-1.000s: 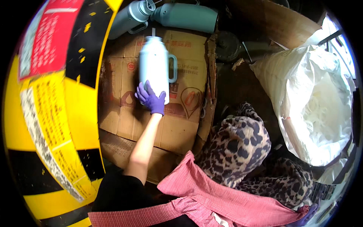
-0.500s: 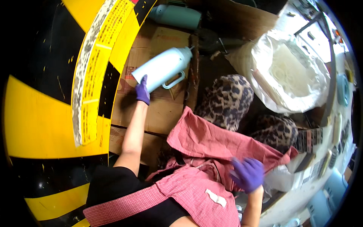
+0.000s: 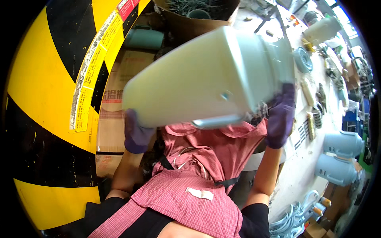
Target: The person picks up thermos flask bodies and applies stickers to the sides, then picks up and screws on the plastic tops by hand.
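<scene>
A large pale blue-green thermos jug point(image 3: 186, 79), blurred by motion, lies slanted across the middle of the view, close up. My left hand point(image 3: 137, 133), in a purple glove, grips its base end. At the opposite, narrower end my right hand point(image 3: 278, 125), gloved alike, holds the jug by its side near the collar; some of its fingers are hidden or smeared. The jug's handle point(image 3: 218, 121) points down toward my pink checked apron point(image 3: 198, 174).
A yellow-and-black striped panel point(image 3: 29, 131) stands at my left. A darker teal jug point(image 3: 145, 38) lies on cardboard point(image 3: 109, 135). Ahead is a carton point(image 3: 210, 25) with stringy scraps. The worktable point(image 3: 291, 166) at right bears two light blue jugs point(image 3: 337, 168) and looped tubing point(image 3: 293, 218).
The jug has come up from the cardboard, nearer and to the right. My right hand has risen from my lap and taken hold of its other end. The view has shifted right.
</scene>
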Demonstrator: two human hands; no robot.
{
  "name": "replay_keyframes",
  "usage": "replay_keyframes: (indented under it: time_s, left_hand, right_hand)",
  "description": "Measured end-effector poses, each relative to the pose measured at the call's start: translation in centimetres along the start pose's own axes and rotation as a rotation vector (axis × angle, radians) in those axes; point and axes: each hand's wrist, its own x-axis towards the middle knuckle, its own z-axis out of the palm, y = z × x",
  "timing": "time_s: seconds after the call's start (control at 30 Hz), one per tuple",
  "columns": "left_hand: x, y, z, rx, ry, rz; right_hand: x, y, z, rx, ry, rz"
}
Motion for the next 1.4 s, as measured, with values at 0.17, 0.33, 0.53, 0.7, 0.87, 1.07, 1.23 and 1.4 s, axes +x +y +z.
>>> replay_keyframes:
  time_s: [0.17,0.33,0.53,0.7,0.87,1.07,1.23,1.4]
  left_hand:
    - [-1.2,-3.3,5.5,-0.601,-0.359,-0.86]
    - [0.0,-2.9,5.5,1.045,-0.52,0.088]
    - [7.1,3.4,17.0,0.042,-1.171,-0.105]
    - [6.7,3.0,16.8,-0.07,-1.165,-0.184]
    - [6.8,2.0,15.9,-0.134,-1.206,-0.248]
    - [7.9,1.3,16.7,-0.137,-1.215,-0.198]
    - [8.6,0.3,16.9,-0.124,-1.151,-0.235]
    - [6.9,1.0,17.7,-0.218,-1.098,-0.403]
  right_hand:
    - [1.8,-8.2,3.1,0.227,-0.112,-0.303]
    - [-4.1,-9.0,2.4,-0.558,-0.407,0.072]
    - [-0.4,-8.7,6.1,-0.662,-0.79,-0.338]
    - [0.3,-8.9,6.7,-0.78,-0.918,-0.467]
    - [1.1,-8.3,7.7,-0.637,-0.979,-0.535]
    - [2.2,-7.7,7.1,-0.655,-0.953,-0.571]
    - [3.5,-6.4,6.5,-0.697,-0.93,-0.663]
    - [1.1,-7.8,5.8,-0.84,-0.947,-0.552]
